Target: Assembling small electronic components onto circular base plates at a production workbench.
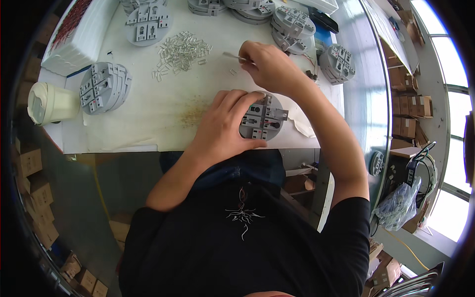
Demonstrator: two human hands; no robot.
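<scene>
A round grey plastic base [261,133] with raised blocks lies at the table's near edge. My left hand [221,122] curls round its left side, thumb at the near rim and fingers at the far rim. Beyond the base, my right hand [271,66] is closed on a thin metal tool [231,55], whose end points left; its exact kind is too small to tell. Just below the tool, a small clear tube [233,72] lies alone on the white table sheet. A loose heap of similar clear tubes [183,53] is spread farther left.
Stacks of grey round bases stand at the left [105,89], the back [148,24] and the right [338,64]. A cream tub [52,104] sits at the left corner, below a white foam box [79,42]. A torn paper piece [303,124] lies right of my base.
</scene>
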